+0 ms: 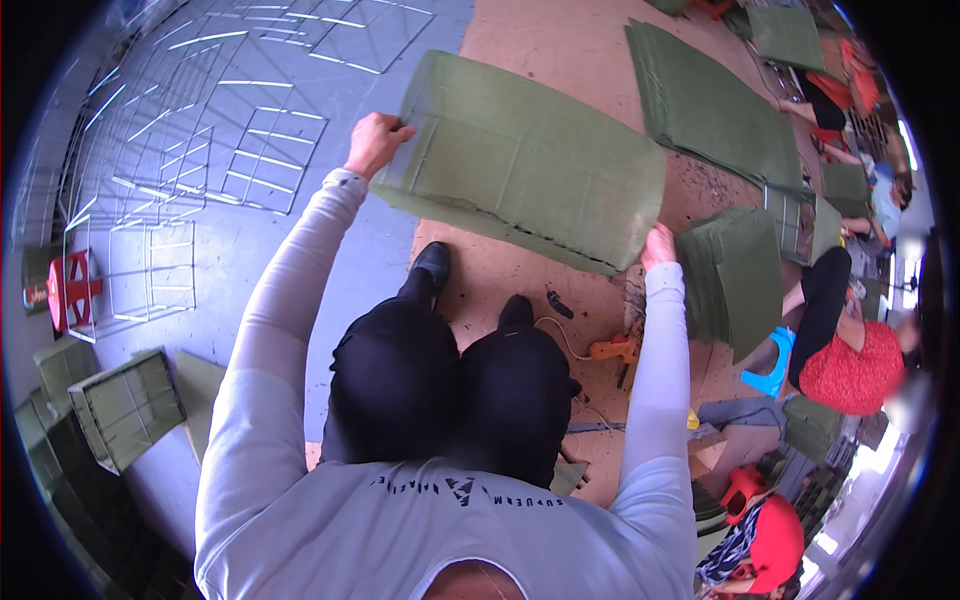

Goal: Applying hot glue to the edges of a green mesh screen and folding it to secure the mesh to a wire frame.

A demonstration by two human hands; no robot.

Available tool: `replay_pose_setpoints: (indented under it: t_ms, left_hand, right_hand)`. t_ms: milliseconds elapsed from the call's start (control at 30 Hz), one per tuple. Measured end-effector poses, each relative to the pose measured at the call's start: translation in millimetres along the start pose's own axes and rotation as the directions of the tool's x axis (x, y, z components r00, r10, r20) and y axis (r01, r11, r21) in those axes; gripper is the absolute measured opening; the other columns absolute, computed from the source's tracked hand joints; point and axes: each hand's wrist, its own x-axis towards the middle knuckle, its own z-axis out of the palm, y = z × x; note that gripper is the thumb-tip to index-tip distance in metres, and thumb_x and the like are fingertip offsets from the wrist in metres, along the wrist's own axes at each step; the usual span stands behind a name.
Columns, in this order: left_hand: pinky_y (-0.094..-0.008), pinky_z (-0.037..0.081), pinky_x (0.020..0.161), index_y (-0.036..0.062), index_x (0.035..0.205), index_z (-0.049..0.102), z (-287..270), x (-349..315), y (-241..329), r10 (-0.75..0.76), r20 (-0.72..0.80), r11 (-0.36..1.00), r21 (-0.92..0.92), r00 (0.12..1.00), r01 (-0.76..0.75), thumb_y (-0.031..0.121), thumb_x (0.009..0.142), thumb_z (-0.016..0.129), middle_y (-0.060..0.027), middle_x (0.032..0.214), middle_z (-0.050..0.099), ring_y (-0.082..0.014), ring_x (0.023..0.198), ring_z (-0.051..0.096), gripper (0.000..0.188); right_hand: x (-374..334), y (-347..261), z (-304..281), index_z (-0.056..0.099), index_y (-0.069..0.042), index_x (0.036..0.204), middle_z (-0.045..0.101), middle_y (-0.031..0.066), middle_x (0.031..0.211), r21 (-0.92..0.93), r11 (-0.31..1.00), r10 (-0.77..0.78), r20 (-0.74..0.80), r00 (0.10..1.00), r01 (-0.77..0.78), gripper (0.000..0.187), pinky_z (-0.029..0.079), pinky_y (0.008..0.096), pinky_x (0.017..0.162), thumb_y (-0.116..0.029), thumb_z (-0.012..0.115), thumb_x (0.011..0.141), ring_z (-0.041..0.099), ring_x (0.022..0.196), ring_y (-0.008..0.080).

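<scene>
Both ends matter: my left hand (pixel 376 143) and right hand (pixel 657 247) pinch the green fabric-covered wire-frame panel (pixel 520 160), so I'd keep it taut (level too).

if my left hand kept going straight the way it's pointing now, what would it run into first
Your left hand grips the left edge of the green fabric-covered panel and points up-right across it, so it would meet that panel at once. Beyond lie wire frames on the grey floor, though depth is unclear.
</scene>
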Motion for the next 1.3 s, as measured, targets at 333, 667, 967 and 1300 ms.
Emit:
replay_pose_setpoints:
  t_ms: [333, 667, 967, 1300]
  left_hand:
    - [-0.0368, 0.046, 0.056, 0.0000, 0.078, 0.067, -29, -34, 31, -0.084, 0.064, 0.996, 0.023, 0.994, 0.083, 0.036, 0.075, 0.067, -0.0126, 0.061, 0.060, -0.0243, 0.058, 0.060, 0.037]
    - [-0.0375, 0.045, 0.054, 0.0017, 0.078, 0.066, -32, -74, 23, -0.199, 0.048, 0.979, -0.034, 0.979, 0.201, 0.035, 0.077, 0.065, -0.0118, 0.057, 0.057, -0.0255, 0.055, 0.058, 0.034]
    - [-0.0406, 0.045, 0.063, 0.0041, 0.074, 0.063, -13, -100, 47, -0.243, -0.301, 0.960, 0.061, 0.922, 0.273, 0.028, 0.080, 0.063, -0.0109, 0.075, 0.055, -0.0317, 0.074, 0.058, 0.024]
    - [-0.0354, 0.047, 0.056, -0.0006, 0.079, 0.062, -15, -103, 27, -0.336, -0.111, 0.937, -0.144, 0.935, 0.319, 0.025, 0.085, 0.059, -0.0140, 0.061, 0.060, -0.0257, 0.056, 0.063, 0.027]
  right_hand:
    - [-66, 12, 239, 0.039, -0.004, 0.133, 0.042, 0.0162, 0.135, -0.615, -0.093, -0.741, 0.568, 0.358, 0.783, 0.046, 0.028, 0.0414, 0.107, -0.012, 0.048, 0.089, 0.037, 0.128, 0.0275]
    - [-79, 28, 277, 0.033, -0.004, 0.136, 0.037, 0.0150, 0.138, -0.702, -0.085, -0.629, 0.588, 0.508, 0.707, 0.048, 0.023, 0.0463, 0.108, -0.021, 0.044, 0.092, 0.030, 0.132, 0.0275]
    - [-77, 32, 273, 0.039, -0.003, 0.132, 0.040, 0.0144, 0.136, -0.750, -0.045, -0.642, 0.527, 0.556, 0.660, 0.045, 0.024, 0.0461, 0.107, -0.024, 0.044, 0.092, 0.032, 0.130, 0.0276]
    - [-74, 28, 276, 0.044, -0.001, 0.127, 0.045, 0.0151, 0.132, -0.748, -0.080, -0.675, 0.527, 0.516, 0.659, 0.049, 0.026, 0.0461, 0.105, -0.034, 0.046, 0.091, 0.035, 0.128, 0.0277]
